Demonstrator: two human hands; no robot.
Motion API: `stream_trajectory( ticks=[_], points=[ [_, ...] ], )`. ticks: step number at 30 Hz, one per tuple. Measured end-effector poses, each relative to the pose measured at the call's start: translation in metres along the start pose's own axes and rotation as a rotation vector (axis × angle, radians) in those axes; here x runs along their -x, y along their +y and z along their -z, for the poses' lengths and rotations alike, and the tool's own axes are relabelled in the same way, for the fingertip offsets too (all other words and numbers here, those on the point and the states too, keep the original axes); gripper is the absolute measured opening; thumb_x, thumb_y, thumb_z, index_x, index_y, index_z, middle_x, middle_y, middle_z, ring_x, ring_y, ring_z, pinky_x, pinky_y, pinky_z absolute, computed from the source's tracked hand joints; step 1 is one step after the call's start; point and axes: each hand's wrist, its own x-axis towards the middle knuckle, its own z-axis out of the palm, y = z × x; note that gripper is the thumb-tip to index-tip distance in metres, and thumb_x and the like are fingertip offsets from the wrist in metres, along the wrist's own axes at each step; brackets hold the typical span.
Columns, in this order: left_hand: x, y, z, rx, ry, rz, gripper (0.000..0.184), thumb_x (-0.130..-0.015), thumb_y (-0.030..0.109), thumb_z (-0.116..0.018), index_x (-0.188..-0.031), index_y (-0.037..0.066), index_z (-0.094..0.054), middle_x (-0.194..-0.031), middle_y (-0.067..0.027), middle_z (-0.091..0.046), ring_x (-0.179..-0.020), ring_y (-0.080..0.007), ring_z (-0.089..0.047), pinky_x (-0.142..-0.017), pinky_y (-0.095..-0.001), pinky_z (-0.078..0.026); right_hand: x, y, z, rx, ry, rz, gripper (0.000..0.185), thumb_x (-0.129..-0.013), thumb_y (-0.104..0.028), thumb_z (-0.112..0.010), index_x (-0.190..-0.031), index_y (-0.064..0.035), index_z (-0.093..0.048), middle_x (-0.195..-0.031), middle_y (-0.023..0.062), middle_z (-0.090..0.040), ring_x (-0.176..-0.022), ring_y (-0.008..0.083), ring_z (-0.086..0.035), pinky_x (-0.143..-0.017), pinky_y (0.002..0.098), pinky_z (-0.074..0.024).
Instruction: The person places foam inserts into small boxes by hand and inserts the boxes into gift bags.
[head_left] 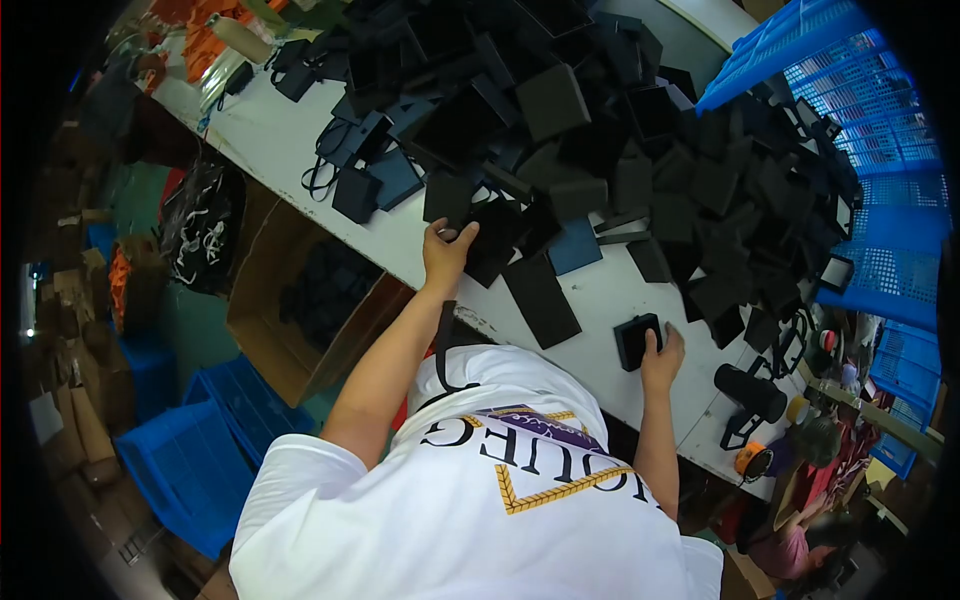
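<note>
My left hand (447, 252) reaches to the near edge of the pile, thumb and fingers closed at the lower edge of a dark box (449, 197). Other black pieces overlap there, so the grip is partly hidden. My right hand (663, 358) grips a small black box (636, 341) from its right side, over the white table. Between the hands lie a long flat black piece (543, 302) and a blue-grey flat piece (575, 247). Beyond them is a large heap of black boxes and lids (590, 140).
The white table (400, 245) runs diagonally. A blue basket (880, 200) is tipped at the heap's right. Below the left edge stand a cardboard box (290, 330) and blue crates (200, 440). A black cylinder (748, 392) lies right; a person in pink (785, 553) is at lower right.
</note>
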Motion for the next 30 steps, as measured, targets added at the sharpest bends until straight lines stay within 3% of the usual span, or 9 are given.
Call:
stream_trajectory(
  ticks=[1,3,10,13,18,23,25,27,30],
  points=[
    [-0.001,0.010,0.001,0.010,-0.070,0.093,0.064,-0.081,0.030,-0.085,-0.128,-0.001,-0.056,-0.099,-0.0112,-0.065,-0.082,-0.0186,-0.063,-0.070,-0.0300,-0.051,-0.009,-0.017,0.010,-0.043,-0.005,0.003,0.042,-0.094,-0.017,-0.068,-0.131,0.0003,-0.059,-0.130,0.0212,-0.058,-0.118,0.0373,-0.058,-0.101,0.0426,-0.0468],
    [-0.010,0.008,-0.001,0.015,-0.136,0.219,0.061,-0.083,0.027,-0.084,-0.131,0.003,-0.055,-0.086,-0.0045,-0.067,-0.066,-0.0124,-0.060,-0.056,-0.0247,-0.046,-0.024,-0.058,0.020,-0.329,-0.041,-0.009,0.041,-0.094,-0.013,-0.067,-0.132,-0.0002,-0.059,-0.130,0.0200,-0.059,-0.115,0.0349,-0.061,-0.096,0.0418,-0.0501],
    [0.041,0.044,0.009,0.621,-0.548,0.404,0.033,-0.092,0.019,-0.074,-0.122,0.008,-0.063,-0.103,-0.0034,-0.071,-0.089,-0.0144,-0.068,-0.073,-0.0272,-0.054,-0.054,-0.183,0.071,-0.826,-0.178,0.132,0.036,-0.095,-0.001,-0.063,-0.131,-0.0002,-0.059,-0.129,0.0168,-0.060,-0.107,0.0255,-0.067,-0.080,0.0325,-0.0569],
    [0.055,0.048,0.007,0.658,-0.631,0.376,0.029,-0.096,0.017,-0.070,-0.121,0.007,-0.061,-0.113,-0.0070,-0.071,-0.099,-0.0179,-0.070,-0.084,-0.0337,-0.058,-0.064,-0.200,0.087,-0.867,-0.155,0.169,0.038,-0.097,-0.006,-0.063,-0.134,0.0013,-0.057,-0.134,0.0183,-0.059,-0.116,0.0294,-0.064,-0.092,0.0357,-0.0544],
    [0.100,0.091,-0.019,0.568,-0.733,0.209,0.043,-0.100,0.021,-0.064,-0.134,-0.002,-0.051,-0.113,-0.0102,-0.068,-0.093,-0.0164,-0.071,-0.083,-0.0331,-0.062,-0.096,-0.238,0.154,-0.756,0.277,0.426,0.043,-0.102,-0.020,-0.059,-0.138,0.0031,-0.055,-0.144,0.0225,-0.053,-0.133,0.0356,-0.053,-0.112,0.0411,-0.0401],
    [0.132,0.112,-0.062,0.518,-0.795,0.063,0.044,-0.105,0.018,-0.056,-0.143,-0.002,-0.048,-0.118,-0.0103,-0.068,-0.092,-0.0131,-0.070,-0.080,-0.0293,-0.061,-0.109,-0.258,0.250,-0.844,0.625,0.597,0.047,-0.103,-0.026,-0.057,-0.139,0.0029,-0.053,-0.142,0.0222,-0.055,-0.131,0.0344,-0.054,-0.111,0.0415,-0.0409],
    [0.148,0.124,-0.075,0.548,-0.891,0.089,0.043,-0.104,0.018,-0.057,-0.142,-0.002,-0.049,-0.118,-0.0106,-0.068,-0.095,-0.0140,-0.070,-0.079,-0.0298,-0.060,-0.111,-0.250,0.226,-0.662,0.519,0.608,0.048,-0.103,-0.028,-0.056,-0.140,0.0028,-0.053,-0.141,0.0221,-0.055,-0.131,0.0339,-0.054,-0.111,0.0417,-0.0412],
    [0.167,0.151,-0.073,0.649,-1.078,0.139,0.043,-0.103,0.017,-0.058,-0.141,-0.003,-0.050,-0.117,-0.0099,-0.069,-0.095,-0.0151,-0.070,-0.077,-0.0278,-0.058,-0.113,-0.223,0.153,-0.377,0.186,0.495,0.050,-0.103,-0.030,-0.055,-0.140,0.0027,-0.052,-0.141,0.0220,-0.056,-0.130,0.0335,-0.055,-0.110,0.0419,-0.0415],
    [0.154,0.157,-0.059,0.551,-0.967,0.196,0.036,-0.104,0.015,-0.055,-0.136,-0.001,-0.054,-0.124,-0.0114,-0.068,-0.110,-0.0170,-0.068,-0.091,-0.0298,-0.054,-0.102,-0.181,0.114,-0.339,-0.006,0.327,0.053,-0.103,-0.034,-0.054,-0.141,0.0026,-0.052,-0.140,0.0218,-0.057,-0.129,0.0328,-0.056,-0.110,0.0422,-0.0420]
  ],
)
